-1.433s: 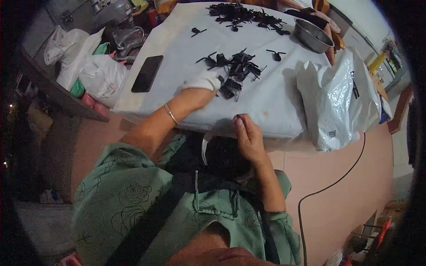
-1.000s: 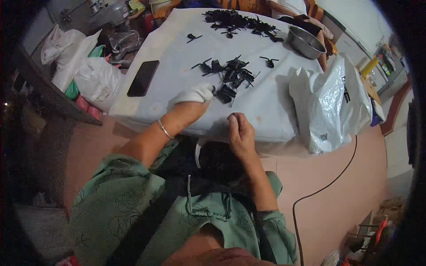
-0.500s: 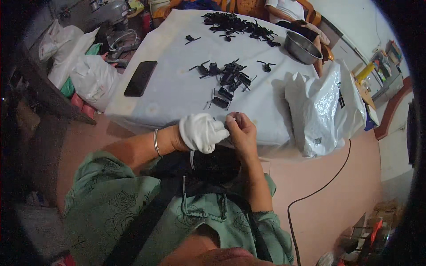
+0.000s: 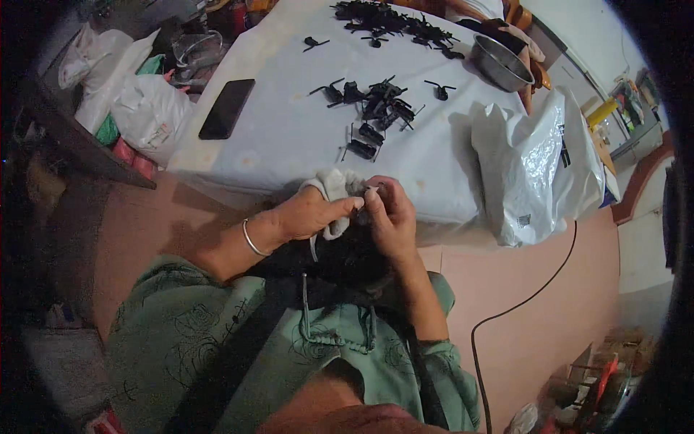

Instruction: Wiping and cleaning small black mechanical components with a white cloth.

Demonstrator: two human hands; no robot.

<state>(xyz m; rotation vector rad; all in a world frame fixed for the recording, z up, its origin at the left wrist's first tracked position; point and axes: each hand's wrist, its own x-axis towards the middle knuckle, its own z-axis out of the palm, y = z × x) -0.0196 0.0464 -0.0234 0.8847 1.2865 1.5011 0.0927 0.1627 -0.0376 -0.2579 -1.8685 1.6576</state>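
Note:
Just off the table's near edge, my left hand [image 4: 303, 215] and my right hand [image 4: 392, 220] meet, fingertips close together. White glove-like fabric [image 4: 334, 189] is around the fingers of my left hand, while its thumb and back are bare. Both hands are closed in a pinch. Whatever small thing is between them is mostly hidden by the fingers. Beyond them on the table lies a loose cluster of small black parts with thin protruding arms [image 4: 383, 105], the nearest one [image 4: 361, 149] a short way from my fingers.
The table has a white cover [image 4: 275, 148]. On it are a black phone [image 4: 227, 108], a larger heap of black parts [image 4: 390, 23], a metal bowl [image 4: 499, 64] and a white plastic bag [image 4: 517, 173]. Filled sacks [image 4: 148, 116] stand left; a cable [image 4: 517, 311] crosses the floor. A person sits beyond.
My left hand has turned, so its bare thumb and back now show where white fabric covered the view. My right hand stays close by. The view has shifted slightly.

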